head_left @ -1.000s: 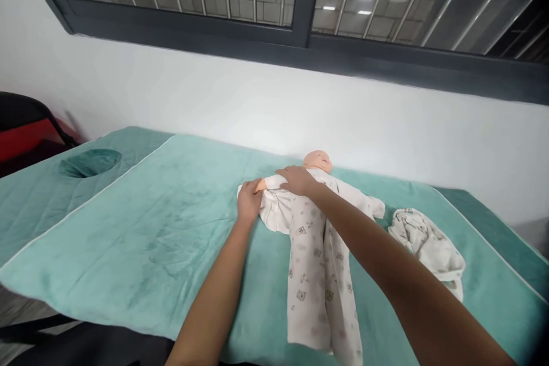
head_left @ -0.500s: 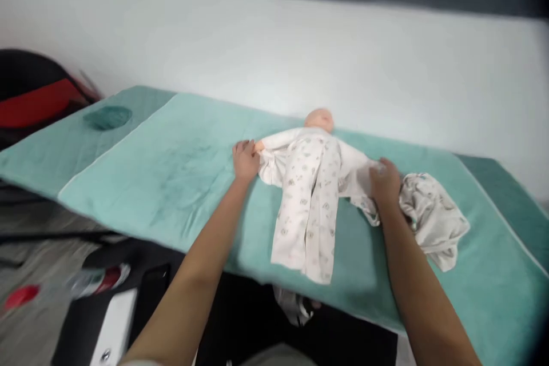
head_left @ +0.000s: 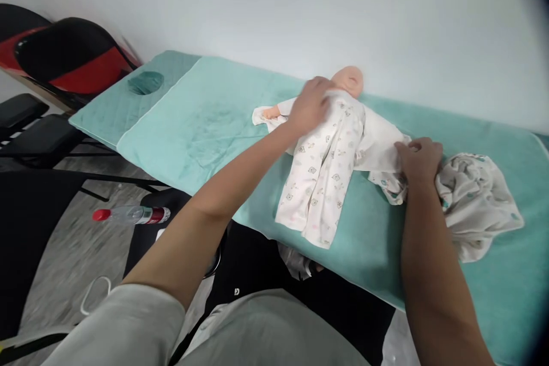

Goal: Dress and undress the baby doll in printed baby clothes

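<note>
A baby doll point(head_left: 349, 80) lies on its back on a teal towel point(head_left: 206, 120) spread over a padded table. It wears a white printed sleepsuit point(head_left: 326, 171) whose legs hang toward the near edge. My left hand point(head_left: 309, 106) rests on the doll's chest near its shoulder, fingers curled on the fabric. My right hand point(head_left: 419, 159) is closed on the sleepsuit's sleeve at the doll's other arm. The doll's bare hand point(head_left: 269, 112) sticks out of the far sleeve.
A crumpled white garment point(head_left: 476, 203) lies on the towel just right of my right hand. A red and black chair point(head_left: 68, 57) stands at the table's left end. A plastic bottle with a red cap point(head_left: 128, 215) sits below, beside the table.
The view has tilted down and shifted. My left hand left the doll's wrist and moved onto its chest. My right hand stays gripping the sleeve on the other side.
</note>
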Demonstrator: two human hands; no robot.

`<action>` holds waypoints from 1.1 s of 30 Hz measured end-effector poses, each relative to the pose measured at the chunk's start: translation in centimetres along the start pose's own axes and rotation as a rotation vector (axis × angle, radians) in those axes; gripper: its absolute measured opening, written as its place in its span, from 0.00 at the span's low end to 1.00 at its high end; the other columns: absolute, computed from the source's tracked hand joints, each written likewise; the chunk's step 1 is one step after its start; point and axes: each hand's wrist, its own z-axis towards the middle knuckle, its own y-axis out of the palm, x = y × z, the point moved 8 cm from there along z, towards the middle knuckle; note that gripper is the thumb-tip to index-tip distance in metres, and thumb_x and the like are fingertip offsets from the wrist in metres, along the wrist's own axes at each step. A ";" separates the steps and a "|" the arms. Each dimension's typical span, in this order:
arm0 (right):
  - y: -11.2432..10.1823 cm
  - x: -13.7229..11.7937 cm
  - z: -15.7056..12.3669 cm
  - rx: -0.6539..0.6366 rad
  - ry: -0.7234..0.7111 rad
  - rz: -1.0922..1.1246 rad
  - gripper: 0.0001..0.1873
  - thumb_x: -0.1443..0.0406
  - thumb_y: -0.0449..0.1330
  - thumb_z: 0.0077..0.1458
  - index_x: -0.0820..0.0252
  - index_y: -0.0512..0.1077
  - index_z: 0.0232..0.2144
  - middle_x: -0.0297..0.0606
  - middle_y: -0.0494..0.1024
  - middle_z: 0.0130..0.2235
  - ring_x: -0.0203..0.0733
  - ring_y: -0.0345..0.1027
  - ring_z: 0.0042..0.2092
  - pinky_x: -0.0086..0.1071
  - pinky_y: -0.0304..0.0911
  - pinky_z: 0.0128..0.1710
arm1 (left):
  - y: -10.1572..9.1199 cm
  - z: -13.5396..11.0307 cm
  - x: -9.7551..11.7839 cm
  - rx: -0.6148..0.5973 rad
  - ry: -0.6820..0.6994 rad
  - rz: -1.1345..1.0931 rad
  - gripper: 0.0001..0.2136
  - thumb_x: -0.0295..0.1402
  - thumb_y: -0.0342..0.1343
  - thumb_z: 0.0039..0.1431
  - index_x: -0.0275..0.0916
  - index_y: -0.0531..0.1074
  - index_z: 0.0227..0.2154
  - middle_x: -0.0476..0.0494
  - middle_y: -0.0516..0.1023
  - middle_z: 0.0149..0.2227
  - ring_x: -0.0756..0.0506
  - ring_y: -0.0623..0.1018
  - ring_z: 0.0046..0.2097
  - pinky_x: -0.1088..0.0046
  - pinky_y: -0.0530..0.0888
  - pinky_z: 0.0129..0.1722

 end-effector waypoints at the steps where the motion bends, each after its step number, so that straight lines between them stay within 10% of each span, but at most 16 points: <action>1: -0.1 -0.2 -0.1 -0.012 0.014 0.026 0.14 0.58 0.64 0.57 0.63 0.74 0.40 0.48 0.70 0.42 0.42 0.58 0.37 0.34 0.53 0.39 | 1.7 1.3 1.9 -0.099 0.049 0.003 0.17 0.30 0.46 0.66 0.40 0.68 0.56 0.38 0.69 0.60 0.39 0.65 0.65 0.55 0.62 0.66; 5: -0.5 -0.9 -0.2 -0.005 0.024 0.060 0.08 0.62 0.61 0.59 0.61 0.74 0.37 0.51 0.72 0.46 0.43 0.60 0.45 0.34 0.51 0.46 | 8.1 3.2 6.9 -0.448 0.137 0.134 0.20 0.31 0.53 0.60 0.36 0.70 0.55 0.33 0.71 0.58 0.33 0.66 0.64 0.48 0.56 0.68; 10: -0.5 -1.3 0.0 -0.015 -0.023 0.093 0.08 0.67 0.55 0.61 0.63 0.73 0.38 0.52 0.76 0.46 0.43 0.62 0.47 0.33 0.50 0.47 | 11.9 4.0 6.0 -0.522 0.052 0.200 0.33 0.39 0.64 0.52 0.35 0.65 0.61 0.29 0.66 0.62 0.24 0.58 0.67 0.34 0.40 0.67; 17: -1.4 0.5 0.5 0.036 0.212 0.203 0.05 0.68 0.54 0.58 0.64 0.70 0.35 0.44 0.75 0.37 0.38 0.59 0.35 0.32 0.53 0.39 | 11.8 5.7 3.2 -0.644 0.063 0.182 0.25 0.47 0.63 0.55 0.36 0.74 0.50 0.37 0.63 0.61 0.22 0.58 0.66 0.32 0.48 0.64; 33: -0.6 1.1 0.8 0.131 0.164 0.459 0.09 0.70 0.57 0.50 0.57 0.60 0.24 0.25 0.60 0.24 0.35 0.54 0.30 0.31 0.52 0.34 | 14.9 4.6 9.6 -0.653 0.153 0.499 0.21 0.23 0.54 0.58 0.33 0.72 0.55 0.30 0.74 0.54 0.32 0.71 0.57 0.45 0.62 0.57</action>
